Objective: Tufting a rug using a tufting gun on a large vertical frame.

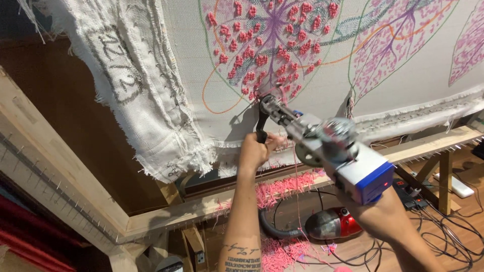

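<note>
left hand (253, 149) clamped on tufting gun (322, 146) front handle | right hand (375, 209) under gun body, fingers hidden | needle above left fingers, touching cloth (312, 88)

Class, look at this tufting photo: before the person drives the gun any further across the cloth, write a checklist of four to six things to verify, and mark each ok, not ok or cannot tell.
1. Tufting gun tip against the backing cloth: ok, the needle end meets the cloth at the pink leaf motif.
2. Left hand on the black front handle: ok, fingers wrapped round it.
3. Right hand gripping the rear: cannot tell, the gun body hides the fingers.
4. Pink yarn feeding freely: cannot tell, too thin to follow.
5. Cloth taut on the wooden frame: not ok at the lower left, where the frayed edge hangs loose.
6. Floor cables tidy: not ok, tangled.
</note>
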